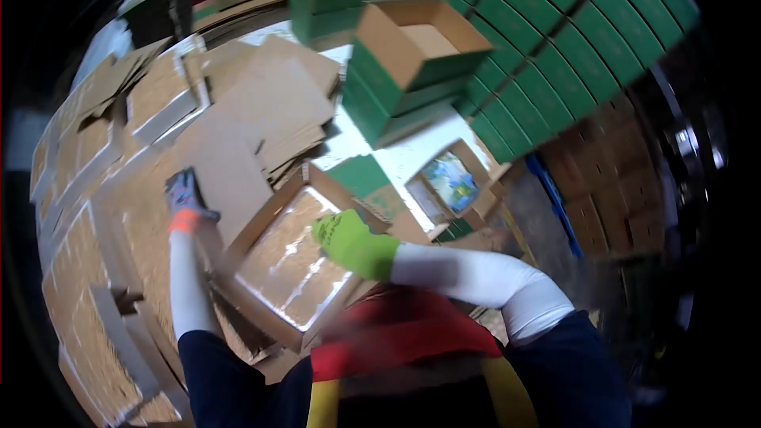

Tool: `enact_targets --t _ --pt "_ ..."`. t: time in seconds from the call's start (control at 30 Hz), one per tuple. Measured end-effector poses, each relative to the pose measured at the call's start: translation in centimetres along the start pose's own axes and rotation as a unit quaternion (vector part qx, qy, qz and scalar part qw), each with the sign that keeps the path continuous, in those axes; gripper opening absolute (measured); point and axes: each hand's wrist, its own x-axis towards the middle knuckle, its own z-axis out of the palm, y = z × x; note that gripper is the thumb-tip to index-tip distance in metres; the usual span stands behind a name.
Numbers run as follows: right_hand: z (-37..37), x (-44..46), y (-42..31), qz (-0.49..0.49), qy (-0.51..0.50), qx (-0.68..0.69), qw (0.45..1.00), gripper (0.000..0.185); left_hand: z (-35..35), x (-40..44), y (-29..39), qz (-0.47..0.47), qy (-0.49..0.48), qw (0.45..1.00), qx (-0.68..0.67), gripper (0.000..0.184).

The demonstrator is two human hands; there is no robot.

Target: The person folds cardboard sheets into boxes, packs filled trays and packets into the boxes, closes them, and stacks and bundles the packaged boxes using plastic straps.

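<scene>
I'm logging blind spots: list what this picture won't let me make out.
In the head view:
Right hand: lettering blurred.
Left hand: hides whatever lies beneath.
Open brown box: right hand covers part of its contents.
Colourful item: markings too small.
Green box stack: cut off by the top edge.

My left grip point(189, 200), gloved in grey and orange, reaches forward on a nearly straight arm point(190, 285), thumb point(211, 215) held apart. My green-gloved right grip point(357, 244) crosses inward, elbow point(539, 301) bent outward; its fingers seem curled, though blur obscures them.
</scene>
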Motion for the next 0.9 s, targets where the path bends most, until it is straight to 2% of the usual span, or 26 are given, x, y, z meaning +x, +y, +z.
enact_targets --t 0.03,0.07,0.1,0.13,0.17,0.2,0.23,0.27,0.3,0.33,0.4,0.43,0.47,0.53,0.57,0.6,0.63,0.67,0.7,0.73,0.77,0.8,0.83,0.87,0.9 --pt "-2.8 -1.7 0.8 0.036 0.06 0.098 0.993 0.029 -2.3 -0.5 1.6 -0.016 -0.007 1.0 0.019 0.129" --pt "-5.1 -3.6 2.4 0.066 0.124 0.192 0.971 0.032 -2.7 -0.1 1.3 0.007 -0.018 1.0 0.016 0.124" --pt "-4.9 -5.6 4.9 0.076 0.118 0.196 0.971 0.032 -2.5 0.1 0.9 0.023 -0.004 1.0 -0.015 0.12" --pt "-4.4 -8.3 8.0 0.164 0.192 0.235 0.938 0.04 -2.0 -0.1 0.3 0.032 0.007 0.998 -0.045 0.116" --pt "-1.9 -10.6 11.5 0.281 0.234 0.18 0.913 0.047 -1.1 -0.1 -0.3 0.033 0.003 0.999 -0.041 0.116" --pt "0.6 -12.8 14.9 0.394 0.264 0.14 0.869 0.055 0.0 0.2 -0.6 0.041 0.047 0.998 -0.022 0.115" --pt "2.2 -14.4 18.0 0.478 0.247 0.184 0.822 0.051 0.5 0.3 -0.7 0.049 0.088 0.995 -0.002 0.114" --pt "4.2 -15.7 21.0 0.518 0.166 0.174 0.821 0.049 0.2 0.1 -0.4 0.051 0.085 0.995 0.003 0.114" --pt "3.9 -16.0 22.6 0.499 0.146 0.278 0.808 0.047 -0.2 0.0 0.0 0.045 0.076 0.996 -0.005 0.109" --pt "5.6 -15.6 23.3 0.498 0.146 0.282 0.807 0.047 -0.7 0.0 0.3 0.039 0.068 0.997 -0.011 0.103" --pt "11.0 -14.3 24.1 0.559 0.114 0.171 0.803 0.046 -1.7 -0.3 0.7 0.045 0.076 0.996 0.03 0.098" --pt "12.0 -13.1 23.5 0.564 0.02 0.101 0.819 0.052 -2.3 -0.2 0.8 0.047 0.088 0.993 0.064 0.094" --pt "13.5 -13.0 23.5 0.567 0.099 0.224 0.786 0.058 -3.2 -0.2 0.6 0.046 0.09 0.993 0.068 0.094" --pt "16.7 -12.2 23.8 0.588 0.184 0.2 0.762 0.056 -4.6 -0.5 -0.3 0.001 0.016 0.999 0.039 0.074" --pt "16.0 -12.7 23.3 0.585 0.18 0.204 0.764 0.056 -4.6 -0.8 -1.2 0.036 0.052 0.997 0.039 0.059" --pt "13.8 -13.3 22.7 0.565 0.182 0.249 0.765 0.049 -4.2 -1.1 -2.9 0.03 0.048 0.998 0.042 0.059" --pt "12.3 -13.2 23.0 0.539 0.19 0.29 0.768 0.043 -3.9 -1.0 -4.7 0.064 0.078 0.994 -0.036 0.054" --pt "13.6 -13.6 23.8 0.497 0.189 0.219 0.818 0.032 -3.9 -1.4 -5.9 0.097 0.111 0.983 -0.112 0.049" --pt "12.2 -14.0 23.3 0.498 0.226 0.143 0.825 0.03 -5.0 -1.8 -5.7 0.095 0.098 0.985 -0.104 0.038" --pt "9.3 -14.0 22.5 0.488 0.264 0.069 0.829 0.027 -8.5 -4.2 -2.4 0.109 0.125 0.985 -0.059 0.034" --pt "5.6 -13.1 21.6 0.425 0.28 0.109 0.854 0.025 -12.2 -6.8 1.1 0.119 0.153 0.981 -0.013 0.032" --pt "2.1 -12.1 20.2 0.357 0.289 0.157 0.874 0.023 -15.2 -9.7 5.0 0.132 0.232 0.962 -0.059 0.034" --pt "-0.4 -10.3 17.6 0.248 0.393 0.269 0.844 0.024 -17.0 -11.4 7.7 0.155 0.279 0.945 -0.074 0.035" --pt "-2.9 -8.3 14.2 0.142 0.482 0.376 0.778 0.025 -17.3 -13.3 9.9 0.127 0.295 0.943 -0.091 0.038" --pt "-5.9 -7.1 11.3 0.049 0.425 0.358 0.83 0.027 -18.3 -15.4 12.5 0.148 0.34 0.929 -0.019 0.04"
